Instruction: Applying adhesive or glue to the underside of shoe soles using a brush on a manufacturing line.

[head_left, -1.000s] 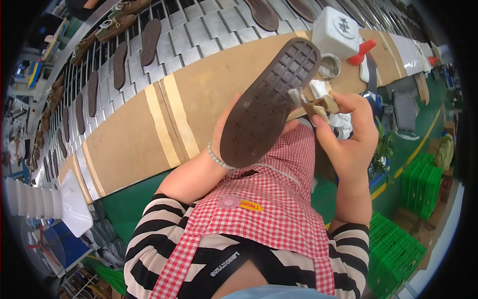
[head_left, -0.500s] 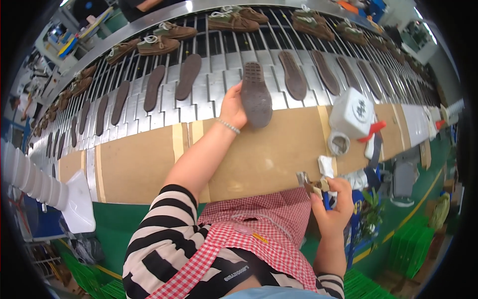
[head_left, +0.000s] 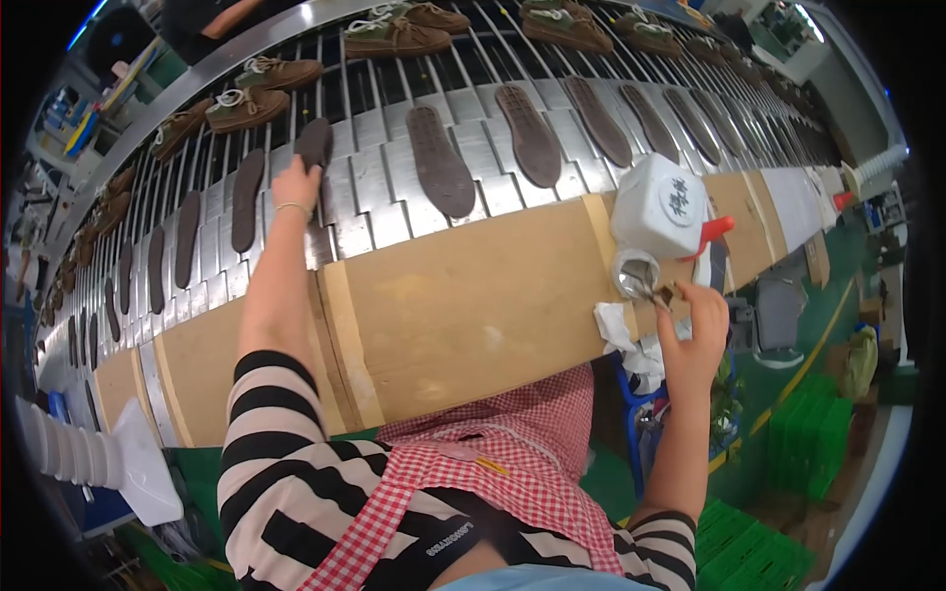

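My left hand (head_left: 294, 189) reaches far over the metal slat conveyor (head_left: 370, 212). Its fingers close on the near end of a dark brown shoe sole (head_left: 314, 141), which looks tilted; part of it is hidden. To its right lies another brown sole (head_left: 440, 163) with a grid pattern at its far end. My right hand (head_left: 696, 330) pinches a small brush-like tool (head_left: 663, 295), mostly hidden by the fingers. The tool's tip is at the mouth of a small round cup (head_left: 635, 272). Beside that cup stands a white plastic jug (head_left: 658, 207) with a red part.
Several brown soles (head_left: 528, 136) lie in a row along the conveyor, with brown lace-up shoes (head_left: 396, 37) behind. A cardboard-covered ledge (head_left: 473, 295) runs before me. Crumpled white paper (head_left: 616, 325) lies near the cup. A white flared duct (head_left: 143, 463) stands at left.
The gridded sole that my left hand held now lies on the conveyor. That hand has moved left onto another sole. My right hand has carried the brush-like tool forward to the cup.
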{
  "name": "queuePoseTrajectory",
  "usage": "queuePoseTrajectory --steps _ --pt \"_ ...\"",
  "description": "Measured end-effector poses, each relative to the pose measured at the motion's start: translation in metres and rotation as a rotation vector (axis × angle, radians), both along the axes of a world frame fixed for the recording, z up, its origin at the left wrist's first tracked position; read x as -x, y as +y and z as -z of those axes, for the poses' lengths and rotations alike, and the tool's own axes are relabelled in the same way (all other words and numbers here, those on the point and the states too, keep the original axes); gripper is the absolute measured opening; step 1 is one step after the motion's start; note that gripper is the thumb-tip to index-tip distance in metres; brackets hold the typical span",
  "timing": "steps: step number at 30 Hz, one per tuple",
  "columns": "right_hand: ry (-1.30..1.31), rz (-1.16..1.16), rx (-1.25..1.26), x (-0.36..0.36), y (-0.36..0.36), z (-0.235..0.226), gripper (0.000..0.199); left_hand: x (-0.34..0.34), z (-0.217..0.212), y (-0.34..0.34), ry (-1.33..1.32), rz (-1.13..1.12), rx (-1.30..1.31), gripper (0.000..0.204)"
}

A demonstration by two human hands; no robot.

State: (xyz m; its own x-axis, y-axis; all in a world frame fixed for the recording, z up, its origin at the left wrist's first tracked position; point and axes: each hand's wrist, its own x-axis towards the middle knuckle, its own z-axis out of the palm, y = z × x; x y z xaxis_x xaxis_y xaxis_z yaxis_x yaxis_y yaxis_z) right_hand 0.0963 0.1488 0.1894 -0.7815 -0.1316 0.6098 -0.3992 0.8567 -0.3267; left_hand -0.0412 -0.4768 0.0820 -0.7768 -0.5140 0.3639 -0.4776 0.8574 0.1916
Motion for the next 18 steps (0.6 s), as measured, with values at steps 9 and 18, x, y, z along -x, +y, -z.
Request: queuePoseTrajectory --steps 9,18 --pt "-0.029 0.078 -0.118 0.046 0.022 0.028 0.038 -0.112 -0.066 0.120 0.623 0.856 -2.185 0.063" --pt "-0.086 0.020 -0.198 0.072 0.025 0.039 0.034 -0.157 -0.040 0.195 0.494 0.970 -2.547 0.071"
